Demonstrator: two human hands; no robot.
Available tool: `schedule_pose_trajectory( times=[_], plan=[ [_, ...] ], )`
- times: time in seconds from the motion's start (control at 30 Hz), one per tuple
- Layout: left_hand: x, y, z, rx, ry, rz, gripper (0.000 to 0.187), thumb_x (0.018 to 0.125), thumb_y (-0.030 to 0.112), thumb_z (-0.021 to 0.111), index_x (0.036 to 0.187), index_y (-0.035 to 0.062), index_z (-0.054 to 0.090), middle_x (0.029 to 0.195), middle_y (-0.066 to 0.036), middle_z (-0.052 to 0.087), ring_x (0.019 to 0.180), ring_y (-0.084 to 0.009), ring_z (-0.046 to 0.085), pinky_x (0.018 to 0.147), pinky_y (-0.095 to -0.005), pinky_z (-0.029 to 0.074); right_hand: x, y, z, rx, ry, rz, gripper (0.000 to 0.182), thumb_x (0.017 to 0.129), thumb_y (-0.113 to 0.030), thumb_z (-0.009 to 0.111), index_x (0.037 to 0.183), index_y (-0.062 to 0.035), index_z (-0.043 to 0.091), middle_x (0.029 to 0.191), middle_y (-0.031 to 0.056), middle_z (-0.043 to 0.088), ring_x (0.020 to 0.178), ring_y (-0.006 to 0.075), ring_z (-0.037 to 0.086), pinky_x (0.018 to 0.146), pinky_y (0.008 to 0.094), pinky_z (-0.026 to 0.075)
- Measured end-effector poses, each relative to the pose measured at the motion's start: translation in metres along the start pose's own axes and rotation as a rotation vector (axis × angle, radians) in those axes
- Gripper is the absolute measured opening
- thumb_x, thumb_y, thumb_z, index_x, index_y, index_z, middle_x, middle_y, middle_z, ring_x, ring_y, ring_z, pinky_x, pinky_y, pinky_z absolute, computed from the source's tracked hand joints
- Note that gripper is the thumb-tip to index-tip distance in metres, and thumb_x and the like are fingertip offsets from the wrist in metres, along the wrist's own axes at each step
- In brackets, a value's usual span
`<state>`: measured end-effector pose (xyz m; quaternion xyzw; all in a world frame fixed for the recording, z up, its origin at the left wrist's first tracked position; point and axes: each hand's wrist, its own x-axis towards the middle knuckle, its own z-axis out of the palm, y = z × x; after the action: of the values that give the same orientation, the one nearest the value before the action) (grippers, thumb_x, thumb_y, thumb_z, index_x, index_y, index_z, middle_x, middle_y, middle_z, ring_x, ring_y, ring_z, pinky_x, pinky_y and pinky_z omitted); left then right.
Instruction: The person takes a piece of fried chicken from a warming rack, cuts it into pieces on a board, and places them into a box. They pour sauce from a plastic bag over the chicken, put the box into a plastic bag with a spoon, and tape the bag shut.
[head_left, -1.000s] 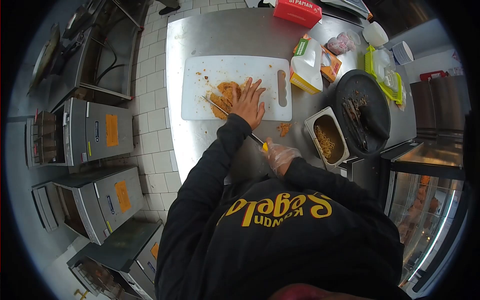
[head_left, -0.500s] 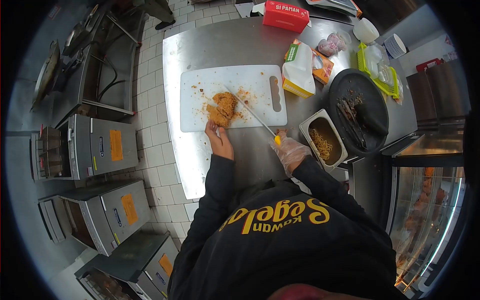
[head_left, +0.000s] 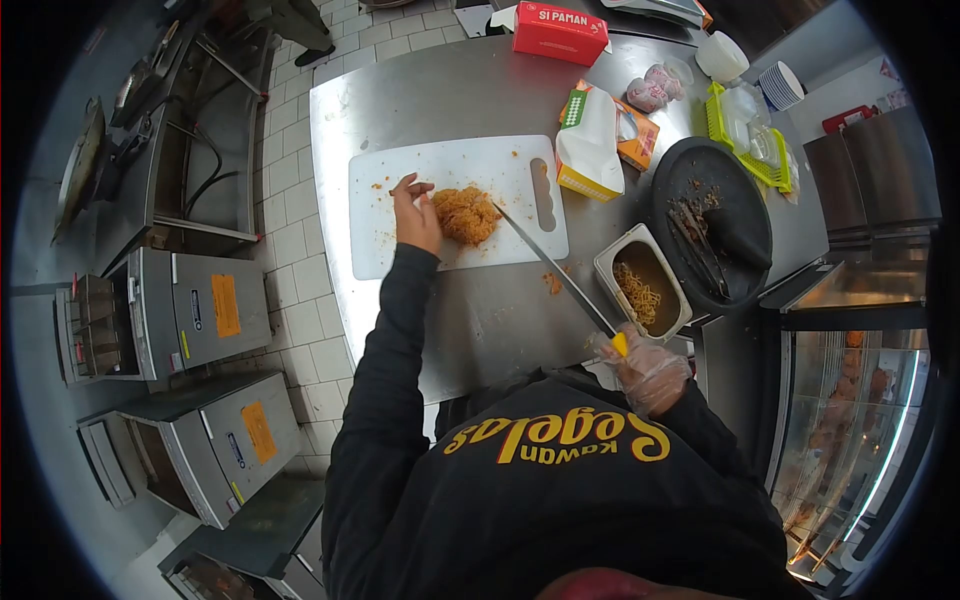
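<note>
Chicken (head_left: 467, 215) is lying mid-board (head_left: 385, 245) beside our left hand (head_left: 418, 222), fingers loosely bent; our right hand (head_left: 652, 374) is gripping the knife (head_left: 556, 270). We are apparently cutting, needing fingertips clear of any next stroke.

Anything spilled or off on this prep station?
Minor spill: crumbs on the steel table, off the cutting board's near edge. Also odd: the right hand is gloved, but the left hand, right by the breaded food, is bare. Nothing looks tipped over.
</note>
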<state>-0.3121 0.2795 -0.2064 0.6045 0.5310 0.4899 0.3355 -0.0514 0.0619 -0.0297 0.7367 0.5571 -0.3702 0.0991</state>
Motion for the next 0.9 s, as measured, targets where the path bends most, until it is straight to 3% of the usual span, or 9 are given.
schedule_pose_trajectory(
  times=[0.07, 0.1, 0.2, 0.3, 0.53, 0.63, 0.77, 0.87, 0.9],
  plan=[
    [0.0, 0.055, 0.012, 0.281, 0.072, 0.321, 0.033, 0.081, 0.005, 0.043, 0.115, 0.0026, 0.045, 0.108, -0.015, 0.053, 0.104, -0.029, 0.05, 0.102, -0.049, 0.025, 0.009, -0.019, -0.004, -0.045, 0.088, -0.146, 0.043, 0.091, -0.044, 0.037, 0.109, -0.0054, 0.043, 0.078, 0.0221, 0.06, 0.077, 0.0384, 0.059, 0.064, 0.0473, 0.044],
    [-0.001, 0.081, 0.021, 0.273, -0.006, 0.442, 0.033, 0.081, 0.007, 0.045, 0.114, 0.0036, 0.046, 0.111, -0.013, 0.052, 0.108, -0.0292, 0.047, 0.103, -0.0527, 0.019, 0.016, -0.031, -0.005, -0.092, 0.176, -0.294, 0.047, 0.091, -0.044, 0.037, 0.108, -0.0015, 0.045, 0.078, 0.0232, 0.059, 0.078, 0.0385, 0.059, 0.065, 0.0461, 0.044],
    [-0.003, 0.12, 0.05, 0.383, -0.309, 0.74, 0.035, 0.083, 0.016, 0.047, 0.116, 0.0059, 0.048, 0.12, -0.007, 0.05, 0.123, -0.0249, 0.038, 0.106, -0.0568, 0.007, 0.079, -0.047, 0.02, 0.026, 0.063, -0.234, 0.038, 0.092, -0.036, 0.036, 0.108, -0.0022, 0.045, 0.085, 0.0235, 0.06, 0.081, 0.0391, 0.059, 0.068, 0.0441, 0.043],
    [0.004, 0.078, 0.079, 0.491, -0.36, 0.647, 0.036, 0.085, 0.022, 0.045, 0.118, 0.0067, 0.046, 0.123, -0.005, 0.047, 0.128, -0.0236, 0.031, 0.107, -0.0567, 0.004, 0.126, -0.039, 0.059, 0.004, 0.081, -0.275, 0.037, 0.092, -0.032, 0.037, 0.106, 0.0007, 0.046, 0.086, 0.0238, 0.06, 0.08, 0.0383, 0.059, 0.068, 0.0423, 0.043],
    [0.013, 0.049, 0.081, 0.397, -0.462, 0.445, 0.039, 0.086, 0.022, 0.04, 0.122, 0.007, 0.043, 0.131, -0.007, 0.042, 0.131, -0.0226, 0.026, 0.106, -0.0572, 0.0, 0.132, -0.056, 0.046, -0.068, -0.093, -0.202, 0.043, 0.093, -0.033, 0.039, 0.117, 0.0014, 0.043, 0.093, 0.0243, 0.06, 0.088, 0.0378, 0.058, 0.073, 0.0424, 0.043],
    [0.008, 0.044, 0.09, 0.454, -0.444, 0.553, 0.04, 0.085, 0.02, 0.041, 0.122, 0.0064, 0.043, 0.132, -0.008, 0.041, 0.132, -0.0227, 0.025, 0.106, -0.0574, 0.0, 0.153, -0.039, 0.085, 0.078, 0.048, -0.233, 0.031, 0.09, -0.03, 0.046, 0.105, -0.0029, 0.045, 0.079, 0.0253, 0.059, 0.075, 0.0383, 0.059, 0.062, 0.0436, 0.043],
    [0.009, 0.048, 0.096, 0.444, -0.444, 0.584, 0.041, 0.083, 0.02, 0.042, 0.121, 0.0055, 0.043, 0.133, -0.008, 0.04, 0.133, -0.0232, 0.024, 0.106, -0.0584, 0.0, 0.147, -0.035, 0.081, 0.132, 0.107, -0.197, 0.032, 0.09, -0.032, 0.046, 0.105, -0.0037, 0.046, 0.08, 0.0247, 0.059, 0.075, 0.0377, 0.059, 0.062, 0.043, 0.043],
    [0.015, 0.068, 0.086, 0.478, -0.415, 0.586, 0.043, 0.082, 0.02, 0.043, 0.122, 0.0046, 0.043, 0.133, -0.009, 0.039, 0.133, -0.0241, 0.024, 0.106, -0.059, 0.0, 0.145, -0.03, 0.067, -0.036, 0.08, -0.42, 0.037, 0.089, -0.037, 0.045, 0.104, -0.004, 0.044, 0.077, 0.0221, 0.06, 0.073, 0.0377, 0.059, 0.06, 0.0434, 0.043],
    [0.017, 0.092, 0.079, 0.428, -0.393, 0.609, 0.043, 0.082, 0.017, 0.043, 0.124, 0.0062, 0.04, 0.133, -0.008, 0.04, 0.133, -0.0245, 0.024, 0.106, -0.0579, 0.0, 0.129, -0.039, 0.055, 0.033, 0.085, -0.282, 0.036, 0.089, -0.038, 0.045, 0.103, -0.0043, 0.044, 0.073, 0.0207, 0.059, 0.07, 0.0375, 0.059, 0.059, 0.0435, 0.042]
  ],
)
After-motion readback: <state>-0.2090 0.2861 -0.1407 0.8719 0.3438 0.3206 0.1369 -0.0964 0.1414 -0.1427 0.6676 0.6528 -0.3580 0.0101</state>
